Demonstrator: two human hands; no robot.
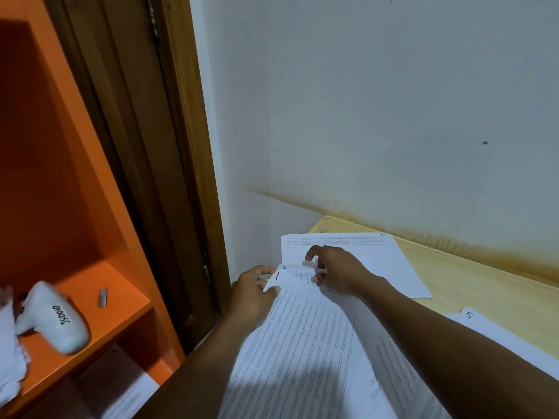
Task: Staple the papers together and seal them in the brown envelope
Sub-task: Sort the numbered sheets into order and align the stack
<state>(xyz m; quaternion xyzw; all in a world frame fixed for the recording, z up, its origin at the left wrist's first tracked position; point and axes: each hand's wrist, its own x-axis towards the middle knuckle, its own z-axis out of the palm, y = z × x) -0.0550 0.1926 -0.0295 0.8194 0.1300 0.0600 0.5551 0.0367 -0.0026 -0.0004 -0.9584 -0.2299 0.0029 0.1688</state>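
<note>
While reaching in from 6 o'clock, holds the papers (302,343), a printed stack lying over the near table (484,285) edge at 6 o'clock. Pinches the stack's far left corner, numbered 1 and 2, with the left hand (254,293). Curls the right hand (338,272) over the top edge just beside, at 3 o'clock of the left, thumb and fingers closed on the sheets; something pale between them, too blurred to name. Farther out, at 4 o'clock of the right hand, a sheet marked 5 (472,319) flat on the pale wood. Beyond the hands at 12 o'clock, a sheet marked 6 (381,255), its near part hidden by the right hand. Off at 9 o'clock, an orange shelf (99,328) bearing a white object (57,320) lettered JS0010 and a small grey piece (102,297). Behind all, a stained white wall (378,116).
</note>
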